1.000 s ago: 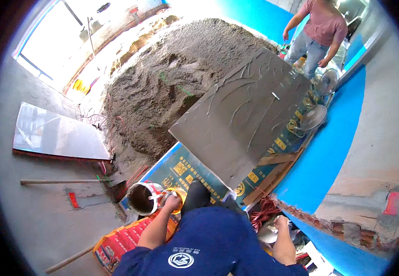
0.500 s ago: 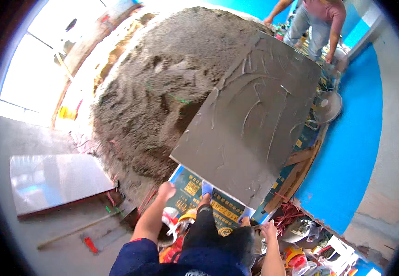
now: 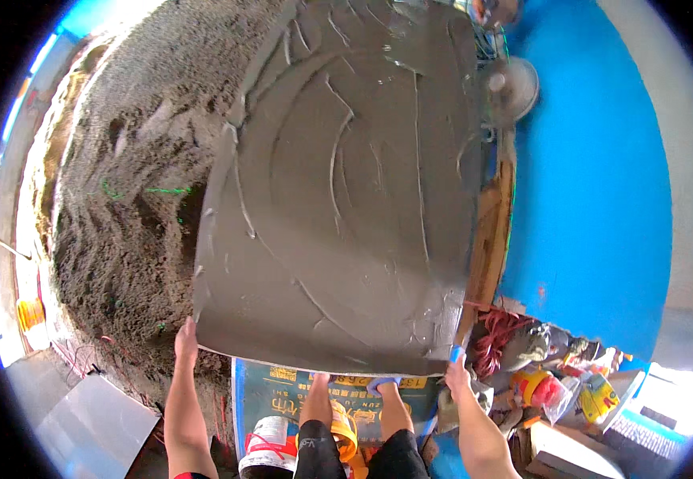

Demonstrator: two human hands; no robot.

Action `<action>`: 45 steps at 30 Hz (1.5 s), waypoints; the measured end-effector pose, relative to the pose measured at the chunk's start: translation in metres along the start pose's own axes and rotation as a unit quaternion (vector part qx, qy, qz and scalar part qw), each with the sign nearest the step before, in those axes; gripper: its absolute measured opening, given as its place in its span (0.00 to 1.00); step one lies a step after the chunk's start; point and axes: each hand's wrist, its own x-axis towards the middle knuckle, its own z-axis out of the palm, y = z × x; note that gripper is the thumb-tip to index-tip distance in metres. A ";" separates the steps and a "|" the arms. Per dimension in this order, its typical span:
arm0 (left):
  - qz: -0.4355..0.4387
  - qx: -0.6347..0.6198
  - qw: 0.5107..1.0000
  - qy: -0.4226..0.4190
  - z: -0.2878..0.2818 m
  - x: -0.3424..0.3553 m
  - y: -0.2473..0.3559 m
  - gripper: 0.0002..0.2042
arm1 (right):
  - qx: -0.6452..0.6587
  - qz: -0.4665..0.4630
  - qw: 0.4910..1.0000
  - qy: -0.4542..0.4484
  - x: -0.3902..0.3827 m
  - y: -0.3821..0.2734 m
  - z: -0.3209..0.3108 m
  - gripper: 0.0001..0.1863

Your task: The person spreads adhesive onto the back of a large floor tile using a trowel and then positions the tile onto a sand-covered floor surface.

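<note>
I see a large tile (image 3: 338, 199) filling the middle of the view, its upper face spread with grey mortar combed into curved ridges. It lies tilted, with its near edge just above my knees.

Left hand (image 3: 186, 342): it grips the tile's near left corner, fingers closed on the edge. Right hand (image 3: 457, 377): it grips the near right corner, fingers wrapped over the edge (one fingertip wears a blue cover). Both hands hold the tile; neither one is open.

Around the tile:
- A big heap of sand (image 3: 123, 207) lies to the left and behind it, touching or passing under the tile's left edge; I cannot tell which.
- A blue wall (image 3: 586, 199) stands to the right.
- A fan (image 3: 512, 86) sits beside the tile's far right edge.
- A printed sack (image 3: 283, 391) lies flat under the near edge, between my arms.
- A small bucket (image 3: 268, 451) stands just beside my left knee.
- A coil of red cable (image 3: 498, 335) lies near the right hand.
- A second, bare tile (image 3: 91, 423) lies on the floor at lower left, well apart.
</note>
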 end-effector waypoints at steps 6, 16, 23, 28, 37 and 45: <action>-0.143 -0.028 0.987 -0.063 -0.035 0.028 -0.022 0.36 | 0.069 0.000 0.993 0.098 -0.007 0.018 0.044 0.28; -0.157 -0.059 0.980 -0.112 -0.036 0.016 0.001 0.44 | 0.008 0.004 0.991 0.134 -0.008 0.020 0.062 0.43; -0.111 -0.052 0.982 -0.143 -0.019 0.013 0.014 0.42 | -0.053 -0.018 0.983 0.177 -0.012 0.010 0.054 0.46; -0.092 -0.073 0.978 -0.170 -0.053 0.032 -0.013 0.41 | 0.014 0.026 0.987 0.156 -0.081 0.016 0.093 0.46; -0.118 -0.086 0.966 -0.216 -0.079 0.048 -0.011 0.41 | 0.016 -0.029 0.984 0.173 -0.108 0.012 0.110 0.48; -0.196 -0.056 0.964 -0.169 -0.118 0.076 -0.029 0.45 | -0.030 -0.091 0.984 0.150 -0.096 0.015 0.134 0.38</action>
